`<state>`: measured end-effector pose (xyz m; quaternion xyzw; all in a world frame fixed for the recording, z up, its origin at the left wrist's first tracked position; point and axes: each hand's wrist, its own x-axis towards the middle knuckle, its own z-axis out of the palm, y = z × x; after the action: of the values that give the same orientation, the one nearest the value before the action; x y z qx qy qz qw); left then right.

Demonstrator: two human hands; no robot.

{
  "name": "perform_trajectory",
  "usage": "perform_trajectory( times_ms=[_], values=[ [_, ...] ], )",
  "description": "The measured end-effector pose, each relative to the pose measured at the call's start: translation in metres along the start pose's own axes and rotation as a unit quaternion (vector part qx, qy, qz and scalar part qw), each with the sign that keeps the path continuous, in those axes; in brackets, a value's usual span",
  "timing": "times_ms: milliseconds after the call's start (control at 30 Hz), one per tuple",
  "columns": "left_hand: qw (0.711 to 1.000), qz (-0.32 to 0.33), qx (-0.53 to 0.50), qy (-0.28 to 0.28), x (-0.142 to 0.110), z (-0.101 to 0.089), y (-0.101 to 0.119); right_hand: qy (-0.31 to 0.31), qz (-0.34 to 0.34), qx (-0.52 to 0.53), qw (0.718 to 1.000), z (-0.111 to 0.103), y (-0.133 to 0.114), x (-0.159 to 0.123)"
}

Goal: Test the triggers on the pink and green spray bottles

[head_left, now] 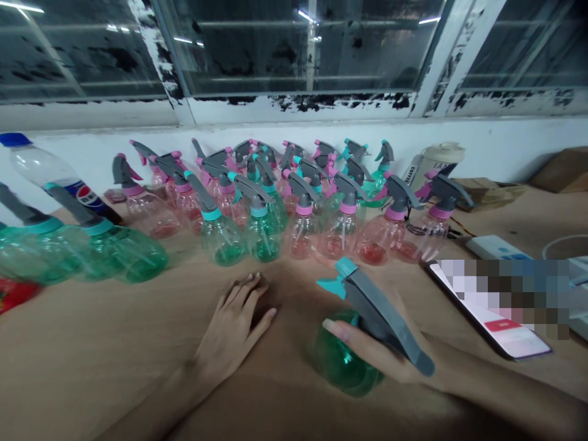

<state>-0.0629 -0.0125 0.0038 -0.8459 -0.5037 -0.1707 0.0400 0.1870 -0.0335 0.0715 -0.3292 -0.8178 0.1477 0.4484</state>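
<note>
My right hand [381, 352] is closed around the neck of a green spray bottle [351, 367], whose grey sprayer head has a turquoise nozzle and trigger. The bottle stands near the front of the table, its neck hidden by my fingers. My left hand [239, 312] lies flat on the wooden table, fingers stretched out, holding nothing. Just beyond it stand two green spray bottles [263, 237] with turquoise collars. To their right is a row of pink spray bottles [340, 236] with pink collars and grey heads.
More green bottles [124, 251] stand at the left, near a Pepsi bottle [68, 177]. At the right lie a phone [493, 321] and a white box-like item [496, 246]. A cream container [438, 162] stands by the wall below the windows. A red packet [16, 293] is at the left edge.
</note>
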Motion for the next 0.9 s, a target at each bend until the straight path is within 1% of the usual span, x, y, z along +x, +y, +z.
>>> perform_trajectory(
  times_ms=[100, 200, 300, 600, 800, 900],
  values=[
    [1.000, 0.002, 0.003, 0.004, -0.001, 0.001, -0.001, 0.033, -0.020, 0.040, 0.998, -0.001, -0.003, 0.004],
    [1.000, 0.007, 0.004, 0.011, -0.001, 0.002, -0.003, 0.041, -0.005, 0.056, 0.998, -0.002, -0.007, 0.007],
    [1.000, 0.006, 0.003, 0.016, 0.000, 0.003, -0.003, 0.028, 0.019, 0.071, 0.997, -0.004, -0.010, 0.007],
    [1.000, 0.013, 0.004, 0.023, 0.000, 0.003, -0.004, -0.004, 0.021, 0.069, 0.997, -0.005, -0.006, 0.011],
    [0.999, 0.023, 0.012, 0.029, 0.000, 0.005, -0.006, -0.016, 0.052, 0.089, 0.995, -0.002, -0.002, 0.006],
    [0.999, 0.020, 0.010, 0.024, 0.000, 0.005, -0.006, -0.020, 0.030, 0.091, 0.995, -0.001, 0.000, 0.006]
  ],
)
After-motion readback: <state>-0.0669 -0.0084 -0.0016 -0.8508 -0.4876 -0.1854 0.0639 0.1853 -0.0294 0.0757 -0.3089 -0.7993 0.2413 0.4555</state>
